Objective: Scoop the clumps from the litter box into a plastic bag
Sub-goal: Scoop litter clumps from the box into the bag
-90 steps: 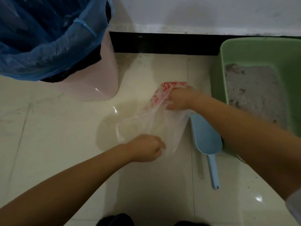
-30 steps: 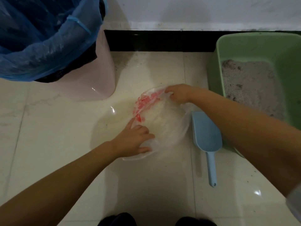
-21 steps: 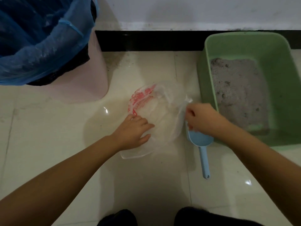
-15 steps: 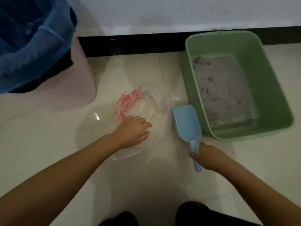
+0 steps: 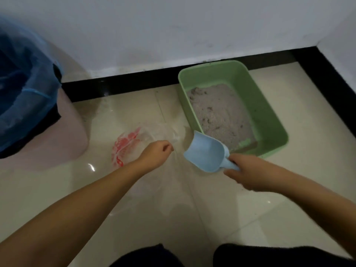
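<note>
Head view, looking down at a tiled floor (image 5: 134,218). The right hand (image 5: 244,172) is closed around the handle of a light blue scoop (image 5: 207,151), carried clear of the floor with its open, empty mouth turned toward 11 o'clock; the bowl hangs just at the near left corner of the green litter box (image 5: 267,105). Held by the handle end, the scoop has its full reach free for the litter. The box stands at 1 o'clock from the hands, close to the black skirting at the foot of the wall, with its long side running away from the viewer. Grey litter (image 5: 219,114) covers most of its floor, and several darker clumps (image 5: 209,108) lie scattered on the surface, so none appears to have been lifted out yet.

The left hand (image 5: 157,153) is loosely curled over the near edge of the clear plastic bag (image 5: 133,143), printed in red, which lies on the floor at 9 o'clock from the scoop. Whether the fingers pinch the film or only rest on it cannot be told. The bag lies just beside the box, probably so that each load travels only a little way, and a hand at its rim would keep the mouth open and steady. A pink bin (image 5: 63,132) lined with a blue bag stands at 10 o'clock, well apart.
</note>
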`<state>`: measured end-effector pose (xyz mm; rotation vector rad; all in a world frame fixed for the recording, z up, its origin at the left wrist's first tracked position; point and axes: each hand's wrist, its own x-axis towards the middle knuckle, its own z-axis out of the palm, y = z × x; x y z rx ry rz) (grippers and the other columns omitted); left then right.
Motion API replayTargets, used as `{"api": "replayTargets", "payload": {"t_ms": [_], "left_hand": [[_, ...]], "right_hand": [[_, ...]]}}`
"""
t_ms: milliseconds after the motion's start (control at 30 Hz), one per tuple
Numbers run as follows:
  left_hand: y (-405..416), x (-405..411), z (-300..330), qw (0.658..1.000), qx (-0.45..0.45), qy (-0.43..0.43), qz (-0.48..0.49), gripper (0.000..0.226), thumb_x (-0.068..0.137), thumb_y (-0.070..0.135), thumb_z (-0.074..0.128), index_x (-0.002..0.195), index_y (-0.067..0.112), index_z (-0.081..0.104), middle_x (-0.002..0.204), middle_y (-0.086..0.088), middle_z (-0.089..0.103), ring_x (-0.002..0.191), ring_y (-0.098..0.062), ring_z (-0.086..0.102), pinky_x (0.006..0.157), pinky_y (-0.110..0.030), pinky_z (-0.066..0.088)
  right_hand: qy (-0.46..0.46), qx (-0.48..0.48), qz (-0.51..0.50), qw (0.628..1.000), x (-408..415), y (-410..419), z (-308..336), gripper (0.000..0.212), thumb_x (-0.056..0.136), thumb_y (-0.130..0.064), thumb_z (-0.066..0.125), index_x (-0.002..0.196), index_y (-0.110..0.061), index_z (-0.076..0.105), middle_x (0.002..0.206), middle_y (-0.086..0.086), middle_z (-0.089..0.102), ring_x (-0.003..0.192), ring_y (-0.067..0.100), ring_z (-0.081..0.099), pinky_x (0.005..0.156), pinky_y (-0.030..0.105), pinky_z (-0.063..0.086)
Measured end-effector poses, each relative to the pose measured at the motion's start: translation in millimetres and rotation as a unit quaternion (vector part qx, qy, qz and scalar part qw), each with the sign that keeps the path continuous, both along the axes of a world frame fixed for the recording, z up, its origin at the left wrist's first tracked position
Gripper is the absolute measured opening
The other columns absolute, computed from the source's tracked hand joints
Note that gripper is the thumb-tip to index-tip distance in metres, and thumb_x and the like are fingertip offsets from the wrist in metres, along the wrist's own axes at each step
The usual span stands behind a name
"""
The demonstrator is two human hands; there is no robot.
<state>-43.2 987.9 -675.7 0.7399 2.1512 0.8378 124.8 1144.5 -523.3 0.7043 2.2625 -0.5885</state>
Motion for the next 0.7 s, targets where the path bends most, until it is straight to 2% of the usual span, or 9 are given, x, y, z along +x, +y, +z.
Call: {"api": "replayTargets", "payload": {"t_ms": [100,167,200,267,333,400,500,600,700], "left_hand": [[29,-2,22,1.0,0.025,0.001,-0.004,0.026,0.093,0.015,0.042,0.088,0.003,0.065,0.095,-0.017,0.068,0.089,-0.031,0.062,0.078,-0.037,0.047],[55,0,45,0.999,0.007,-0.022,-0.046,0.032,0.097,0.02,0.039,0.091,-0.003,0.061,0.096,-0.024,0.064,0.09,-0.034,0.062,0.078,-0.037,0.047],[68,2,57,0.997,-0.017,-0.037,-0.07,0.036,0.099,0.024,0.036,0.095,-0.003,0.06,0.099,-0.025,0.063,0.09,-0.035,0.061,0.076,-0.035,0.047],[94,10,73,0.989,-0.077,-0.089,-0.085,0.042,0.102,0.031,0.03,0.112,-0.003,0.053,0.108,-0.025,0.058,0.091,-0.034,0.061,0.072,-0.035,0.049],[115,24,76,0.984,-0.119,-0.125,-0.041,0.044,0.103,0.026,0.029,0.13,-0.006,0.041,0.126,-0.026,0.051,0.106,-0.036,0.058,0.08,-0.04,0.05],[131,48,65,0.988,-0.13,-0.077,0.031,0.044,0.102,0.017,0.03,0.139,-0.006,0.029,0.14,-0.025,0.039,0.124,-0.038,0.045,0.099,-0.041,0.039],[138,87,35,0.978,-0.071,-0.059,0.185,0.058,0.1,0.017,0.032,0.149,0.005,0.004,0.15,-0.016,0.026,0.132,-0.034,0.036,0.106,-0.041,0.034],[139,120,5,0.958,-0.001,-0.073,0.278,0.053,0.1,0.016,0.035,0.148,0.007,0.016,0.151,-0.013,0.029,0.137,-0.029,0.032,0.112,-0.035,0.028],[143,134,-6,0.935,0.023,-0.079,0.345,0.045,0.1,0.02,0.034,0.144,0.01,0.031,0.144,-0.01,0.042,0.132,-0.027,0.041,0.109,-0.041,0.036]], "right_hand": [[0.006,0.073,0.005,0.997,-15,35,56,0.013,0.095,-0.026,0.048,0.103,-0.015,0.049,0.065,-0.007,0.048,0.048,0.006,0.047,0.038,0.01,0.037],[0.009,0.127,0.008,0.992,-19,62,77,0.018,0.096,-0.025,0.047,0.111,-0.015,0.048,0.069,-0.004,0.054,0.054,0.009,0.052,0.044,0.012,0.039],[0.002,0.158,0.021,0.987,-22,77,79,0.024,0.096,-0.026,0.047,0.116,-0.013,0.048,0.079,0.001,0.061,0.066,0.015,0.058,0.055,0.018,0.042],[-0.02,0.2,0.037,0.979,-29,111,68,0.035,0.096,-0.033,0.045,0.122,-0.009,0.051,0.11,0.013,0.063,0.094,0.028,0.059,0.072,0.027,0.037],[-0.025,0.204,0.039,0.978,-35,141,40,0.042,0.098,-0.039,0.04,0.119,-0.007,0.057,0.115,0.017,0.061,0.095,0.029,0.055,0.076,0.028,0.034],[0.005,0.204,0.054,0.977,-38,163,6,0.044,0.098,-0.043,0.035,0.116,-0.011,0.06,0.109,0.016,0.063,0.087,0.026,0.053,0.075,0.031,0.038],[0.088,0.257,0.117,0.955,-39,179,-37,0.041,0.098,-0.046,0.031,0.118,-0.018,0.053,0.104,0.015,0.065,0.09,0.031,0.061,0.069,0.034,0.042],[0.175,0.289,0.184,0.923,-52,191,-64,0.036,0.099,-0.039,0.034,0.122,-0.017,0.049,0.101,0.013,0.064,0.088,0.032,0.062,0.066,0.033,0.044],[0.205,0.269,0.21,0.917,-81,203,-79,0.034,0.096,-0.022,0.043,0.128,-0.013,0.044,0.112,0.015,0.058,0.099,0.033,0.057,0.068,0.033,0.04]]}}
